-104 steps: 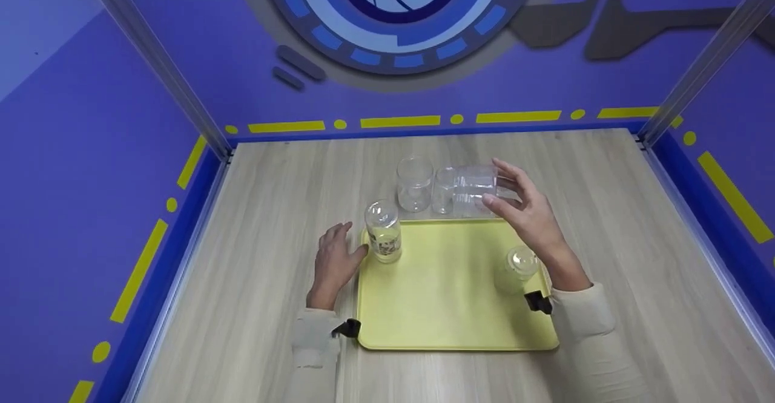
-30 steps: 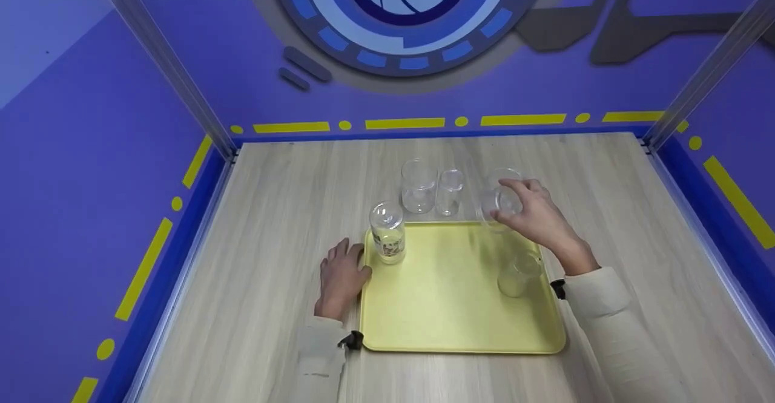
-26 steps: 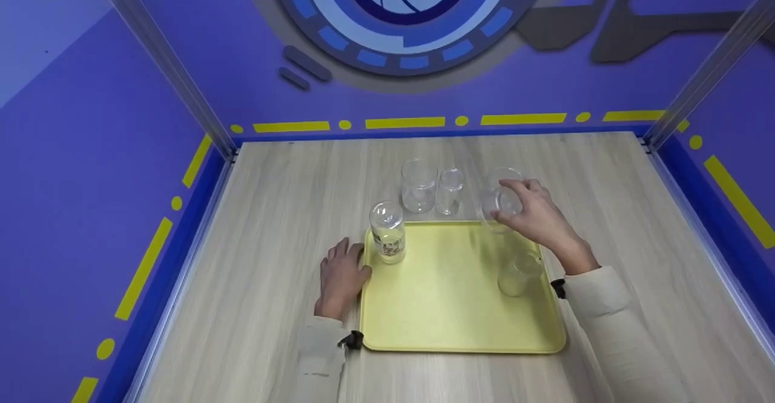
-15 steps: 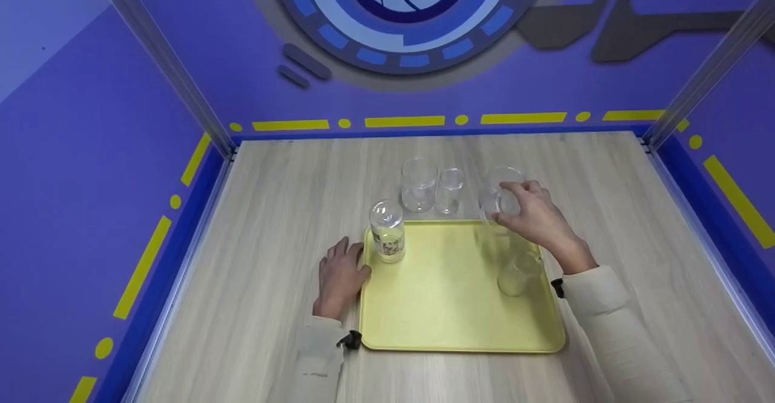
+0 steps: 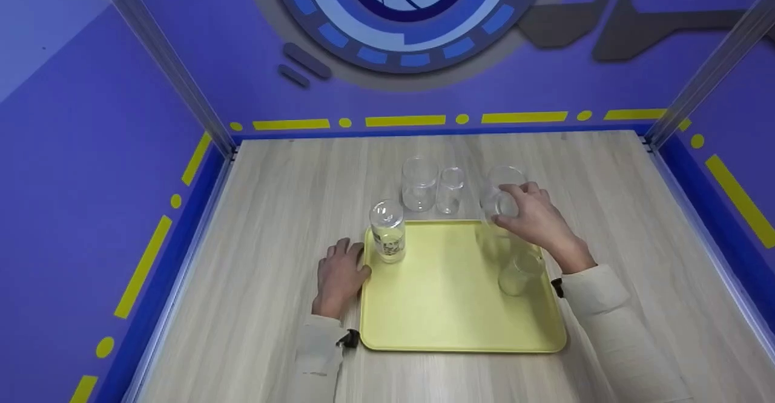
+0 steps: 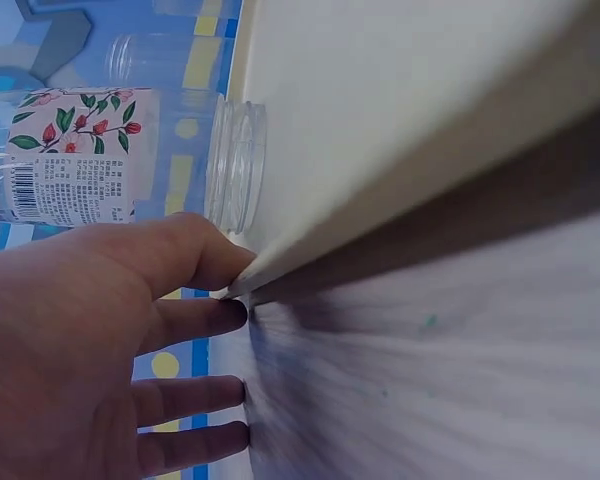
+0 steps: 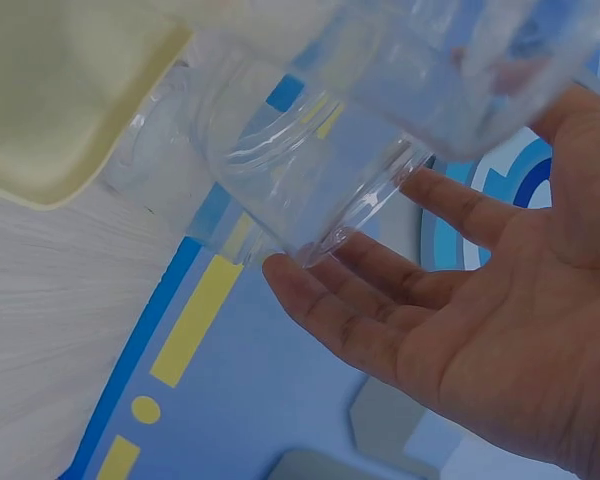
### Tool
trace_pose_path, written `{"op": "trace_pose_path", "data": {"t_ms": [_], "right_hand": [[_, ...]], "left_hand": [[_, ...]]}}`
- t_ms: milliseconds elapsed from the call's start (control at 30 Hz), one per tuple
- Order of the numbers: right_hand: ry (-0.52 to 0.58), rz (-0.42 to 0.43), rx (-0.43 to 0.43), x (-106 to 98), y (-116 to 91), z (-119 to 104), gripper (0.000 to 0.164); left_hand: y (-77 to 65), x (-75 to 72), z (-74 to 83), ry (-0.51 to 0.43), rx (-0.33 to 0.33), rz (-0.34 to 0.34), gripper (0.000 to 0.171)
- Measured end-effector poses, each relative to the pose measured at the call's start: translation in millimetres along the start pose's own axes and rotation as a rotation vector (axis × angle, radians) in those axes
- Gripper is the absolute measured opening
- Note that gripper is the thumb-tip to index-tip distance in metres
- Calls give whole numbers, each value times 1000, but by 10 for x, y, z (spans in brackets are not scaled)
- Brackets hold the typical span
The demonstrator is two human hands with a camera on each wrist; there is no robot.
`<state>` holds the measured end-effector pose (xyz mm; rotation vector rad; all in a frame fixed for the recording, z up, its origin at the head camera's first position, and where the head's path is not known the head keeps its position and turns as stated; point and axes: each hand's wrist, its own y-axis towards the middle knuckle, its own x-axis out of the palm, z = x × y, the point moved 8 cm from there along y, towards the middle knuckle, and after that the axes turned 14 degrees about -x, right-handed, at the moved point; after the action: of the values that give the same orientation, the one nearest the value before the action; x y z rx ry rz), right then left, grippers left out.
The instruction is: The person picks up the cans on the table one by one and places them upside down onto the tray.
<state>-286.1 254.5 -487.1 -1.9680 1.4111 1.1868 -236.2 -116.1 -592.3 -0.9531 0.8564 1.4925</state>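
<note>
In the head view my right hand holds a clear plastic jar over the far right corner of the yellow tray; thumb and fingers curve round it. The right wrist view shows fingertips against this jar; the thumb's contact is hidden there. My left hand grips the tray's left rim between thumb and forefinger, its other fingertips beside it. Near that hand a clear jar with a flower label stands neck down on the tray. Another clear jar stands at the tray's right.
Behind the tray stand a wide clear jar and a slimmer one. A further clear outline shows behind the held jar, hard to separate from it. The wooden table ends at blue walls.
Since the earliest frame, the right hand's jar has turned from lying sideways to roughly upright, moving right. The left hand moved from beside the labelled jar to the tray's rim. Little moved in the last second.
</note>
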Motion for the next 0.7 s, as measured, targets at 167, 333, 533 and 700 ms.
{"op": "trace_pose_path", "data": {"t_ms": [167,333,533,700], "right_hand": [[-3,-18,11,21,-3,2,72],[-23,-23,3,46,10,-6,72],[-47,-31,1,74,21,7,71],[-66,-43,13,118,22,32,71]], "left_hand": [[-8,2,0,17,0,16,47],[-26,3,3,17,25,38,46],[-42,5,-9,23,18,32,47],[-44,13,-15,30,16,29,47]]}}
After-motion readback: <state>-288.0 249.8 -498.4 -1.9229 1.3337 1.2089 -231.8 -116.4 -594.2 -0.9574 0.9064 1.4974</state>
